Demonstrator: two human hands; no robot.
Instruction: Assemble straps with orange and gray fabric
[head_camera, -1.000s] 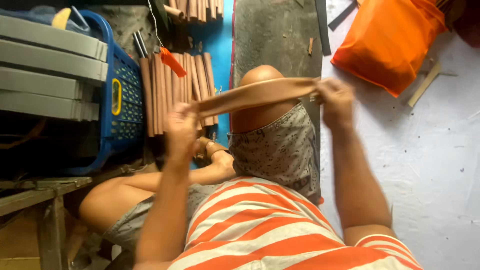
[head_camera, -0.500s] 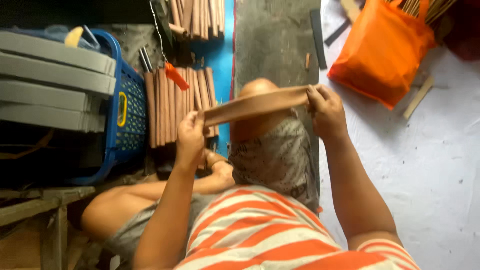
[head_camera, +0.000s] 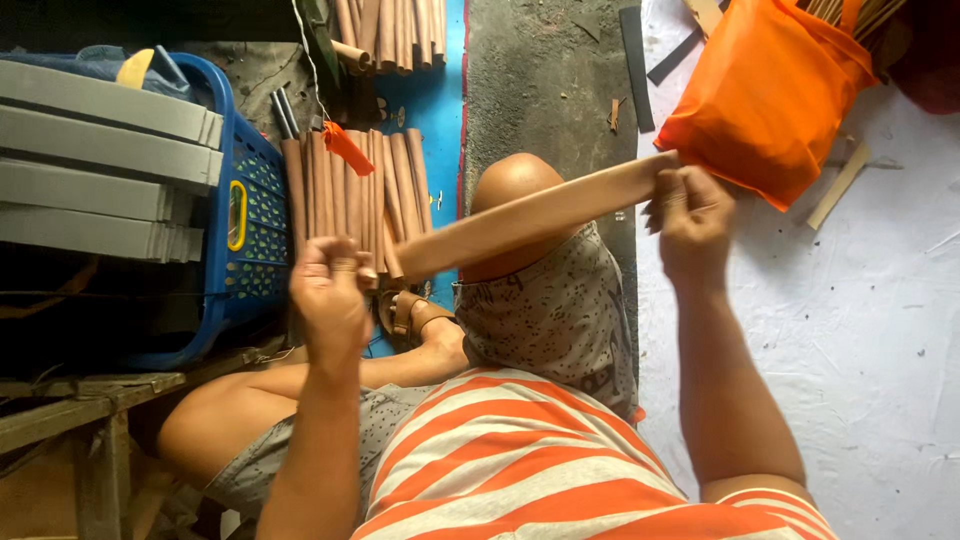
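I hold a long tan strip (head_camera: 530, 212) stretched between both hands above my bent knee (head_camera: 515, 180). My left hand (head_camera: 330, 290) grips its lower left end, fingers closed. My right hand (head_camera: 690, 205) pinches its upper right end, close to an orange bag (head_camera: 765, 95). The strip slants up from left to right. I sit on the floor in patterned grey shorts and an orange-striped shirt.
A row of brown rolled strips (head_camera: 350, 190) lies on a blue mat (head_camera: 435, 110), with an orange-handled tool (head_camera: 347, 147) on top. A blue plastic basket (head_camera: 240, 215) holding grey slabs (head_camera: 100, 170) stands at left. White sheeting (head_camera: 850, 330) covers the floor at right. A wooden bench (head_camera: 70, 420) sits lower left.
The strip has been pulled straighter and longer. My right hand moved right toward the orange bag, and my left hand dropped lower and left.
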